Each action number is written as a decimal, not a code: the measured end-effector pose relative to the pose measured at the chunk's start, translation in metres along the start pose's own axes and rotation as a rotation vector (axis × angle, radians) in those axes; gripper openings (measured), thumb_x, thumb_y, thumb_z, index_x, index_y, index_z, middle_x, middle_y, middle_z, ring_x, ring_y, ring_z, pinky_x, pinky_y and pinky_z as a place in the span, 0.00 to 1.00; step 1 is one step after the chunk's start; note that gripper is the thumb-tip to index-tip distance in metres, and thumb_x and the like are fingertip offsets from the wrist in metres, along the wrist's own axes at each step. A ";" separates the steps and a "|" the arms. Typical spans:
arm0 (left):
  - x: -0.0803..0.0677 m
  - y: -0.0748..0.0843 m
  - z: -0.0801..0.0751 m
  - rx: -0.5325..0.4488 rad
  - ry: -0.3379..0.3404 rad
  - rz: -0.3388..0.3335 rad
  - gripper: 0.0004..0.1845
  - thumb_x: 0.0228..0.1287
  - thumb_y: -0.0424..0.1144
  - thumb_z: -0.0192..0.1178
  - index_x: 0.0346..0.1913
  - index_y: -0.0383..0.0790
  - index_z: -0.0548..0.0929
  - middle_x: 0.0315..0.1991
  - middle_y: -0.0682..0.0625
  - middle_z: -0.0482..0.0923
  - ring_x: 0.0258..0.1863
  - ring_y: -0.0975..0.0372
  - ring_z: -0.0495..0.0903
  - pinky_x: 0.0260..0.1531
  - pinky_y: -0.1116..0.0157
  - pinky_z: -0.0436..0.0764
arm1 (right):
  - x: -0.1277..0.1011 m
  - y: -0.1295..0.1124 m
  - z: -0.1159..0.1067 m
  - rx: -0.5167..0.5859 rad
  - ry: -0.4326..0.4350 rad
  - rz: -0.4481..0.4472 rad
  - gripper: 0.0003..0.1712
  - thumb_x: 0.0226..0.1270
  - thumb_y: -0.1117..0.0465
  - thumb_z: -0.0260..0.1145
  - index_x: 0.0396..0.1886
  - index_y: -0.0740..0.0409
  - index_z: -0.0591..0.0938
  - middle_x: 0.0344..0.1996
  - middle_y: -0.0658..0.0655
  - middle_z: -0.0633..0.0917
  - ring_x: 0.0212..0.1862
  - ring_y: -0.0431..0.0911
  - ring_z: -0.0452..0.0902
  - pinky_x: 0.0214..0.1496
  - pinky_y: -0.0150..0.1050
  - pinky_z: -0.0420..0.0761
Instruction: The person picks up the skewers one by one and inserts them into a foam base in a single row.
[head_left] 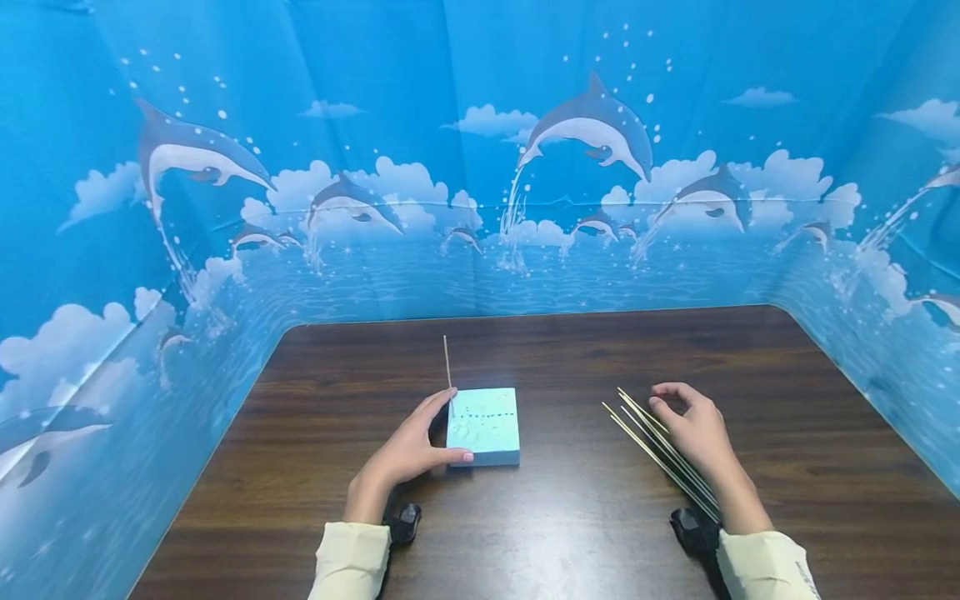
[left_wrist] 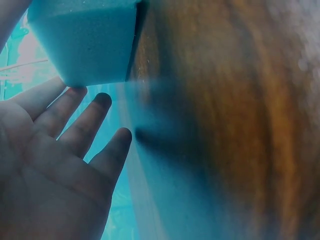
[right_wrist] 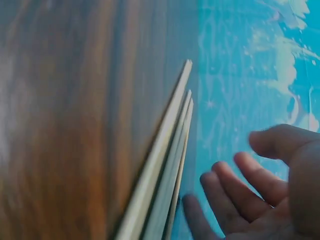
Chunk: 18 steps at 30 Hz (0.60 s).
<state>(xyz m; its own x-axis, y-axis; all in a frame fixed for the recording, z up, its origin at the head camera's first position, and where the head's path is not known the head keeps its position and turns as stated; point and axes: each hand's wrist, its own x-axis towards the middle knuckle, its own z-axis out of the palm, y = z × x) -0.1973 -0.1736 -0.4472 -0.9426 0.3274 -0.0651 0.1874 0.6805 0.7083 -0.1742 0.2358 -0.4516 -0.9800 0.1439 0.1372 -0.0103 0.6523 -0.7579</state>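
So from the head cam I've got a light blue foam block (head_left: 483, 425) sitting near the middle of the dark wood tabletop (head_left: 570, 350); my left hand (head_left: 408, 454) is cupped against its left side, thumb along the near edge and fingers up by the far left corner, so I'd call that a loose hold on the block; the left wrist cam shows the fingers fairly straight, tips just touching the foam (left_wrist: 85, 42). One thin stick (head_left: 447, 367) stands upright out of the block's far left corner, right by my fingertips; there's a dotted row of holes across the top of the foam too.

Right hand (head_left: 697, 433) is over to the right, well apart from the block, resting next to a small bundle of sticks (head_left: 660, 454) lying on the tabletop, fanned out and pointing up-left; the fingers are relaxed and a bit curled, not gripping anything as far as the right wrist cam shows; the sticks (right_wrist: 165, 170) just lie beside the fingers there.

Dolphin-print blue backdrop (head_left: 480, 167) wraps around three sides.
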 end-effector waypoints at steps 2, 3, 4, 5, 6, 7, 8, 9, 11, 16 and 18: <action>0.000 -0.001 0.000 0.001 -0.003 0.001 0.57 0.44 0.61 0.74 0.76 0.54 0.55 0.76 0.48 0.52 0.74 0.50 0.54 0.65 0.40 0.61 | -0.001 0.007 -0.003 -0.033 -0.019 -0.001 0.23 0.73 0.53 0.58 0.59 0.64 0.76 0.59 0.68 0.77 0.60 0.65 0.71 0.54 0.62 0.72; 0.000 -0.001 0.000 -0.002 -0.004 0.003 0.57 0.44 0.61 0.74 0.76 0.54 0.55 0.76 0.48 0.52 0.74 0.49 0.54 0.65 0.40 0.61 | -0.001 0.009 -0.005 -0.051 -0.029 -0.005 0.23 0.73 0.53 0.59 0.59 0.64 0.76 0.60 0.69 0.76 0.61 0.66 0.69 0.55 0.63 0.70; 0.000 0.000 0.000 -0.004 -0.006 0.003 0.57 0.44 0.61 0.74 0.76 0.55 0.55 0.76 0.48 0.52 0.74 0.49 0.54 0.64 0.40 0.61 | -0.001 0.012 -0.007 -0.072 -0.036 -0.012 0.23 0.72 0.54 0.59 0.59 0.64 0.76 0.61 0.69 0.75 0.62 0.66 0.68 0.55 0.64 0.69; 0.000 0.000 0.000 -0.004 -0.006 0.006 0.57 0.44 0.61 0.74 0.76 0.54 0.55 0.76 0.48 0.52 0.74 0.49 0.54 0.64 0.40 0.61 | -0.002 0.015 -0.008 -0.091 -0.043 -0.018 0.22 0.72 0.55 0.60 0.59 0.64 0.76 0.62 0.69 0.73 0.63 0.67 0.66 0.56 0.65 0.68; 0.000 0.000 0.000 -0.006 -0.009 0.006 0.57 0.44 0.62 0.74 0.76 0.55 0.55 0.76 0.48 0.52 0.74 0.49 0.54 0.65 0.40 0.61 | -0.001 0.017 -0.009 -0.109 -0.049 -0.027 0.22 0.71 0.56 0.61 0.58 0.65 0.76 0.63 0.70 0.72 0.63 0.68 0.65 0.57 0.66 0.67; 0.001 0.000 0.000 -0.011 -0.011 0.008 0.57 0.44 0.61 0.74 0.76 0.54 0.55 0.76 0.48 0.52 0.74 0.49 0.54 0.65 0.40 0.61 | -0.001 0.020 -0.010 -0.125 -0.056 -0.038 0.21 0.70 0.58 0.61 0.57 0.65 0.77 0.64 0.70 0.71 0.64 0.69 0.63 0.58 0.67 0.66; 0.000 0.001 -0.001 -0.014 -0.013 0.005 0.57 0.44 0.61 0.74 0.76 0.55 0.55 0.76 0.48 0.52 0.74 0.49 0.53 0.65 0.40 0.60 | -0.001 0.022 -0.010 -0.141 -0.063 -0.049 0.20 0.69 0.59 0.62 0.55 0.66 0.78 0.64 0.71 0.70 0.65 0.69 0.61 0.59 0.68 0.64; 0.000 0.001 -0.001 -0.017 -0.014 0.006 0.57 0.44 0.61 0.74 0.76 0.54 0.55 0.76 0.48 0.51 0.74 0.49 0.53 0.65 0.39 0.60 | 0.000 0.024 -0.010 -0.155 -0.069 -0.061 0.18 0.68 0.60 0.63 0.53 0.67 0.79 0.65 0.71 0.69 0.65 0.70 0.61 0.60 0.68 0.62; 0.000 0.001 -0.001 -0.017 -0.018 0.003 0.57 0.45 0.61 0.73 0.76 0.55 0.54 0.76 0.48 0.51 0.74 0.49 0.52 0.65 0.39 0.60 | 0.000 0.027 -0.010 -0.184 -0.084 -0.079 0.17 0.66 0.61 0.64 0.49 0.68 0.80 0.64 0.72 0.69 0.65 0.71 0.60 0.60 0.69 0.61; 0.000 0.000 -0.001 -0.008 -0.019 -0.005 0.57 0.45 0.62 0.73 0.76 0.56 0.54 0.76 0.48 0.50 0.74 0.49 0.51 0.65 0.39 0.59 | -0.001 0.030 -0.007 -0.248 -0.090 -0.093 0.15 0.63 0.62 0.66 0.44 0.68 0.82 0.63 0.73 0.69 0.64 0.71 0.59 0.60 0.69 0.61; 0.001 -0.001 0.000 -0.005 -0.018 -0.007 0.56 0.45 0.63 0.73 0.76 0.56 0.54 0.76 0.49 0.51 0.74 0.49 0.52 0.65 0.39 0.59 | -0.001 0.030 -0.006 -0.263 -0.082 -0.092 0.14 0.62 0.62 0.67 0.43 0.68 0.82 0.63 0.73 0.69 0.64 0.71 0.60 0.60 0.68 0.62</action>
<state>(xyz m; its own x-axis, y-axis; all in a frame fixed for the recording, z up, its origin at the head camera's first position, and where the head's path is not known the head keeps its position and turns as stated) -0.1984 -0.1744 -0.4478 -0.9388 0.3344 -0.0832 0.1791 0.6799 0.7111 -0.1720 0.2594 -0.4705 -0.9902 0.0218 0.1379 -0.0585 0.8321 -0.5516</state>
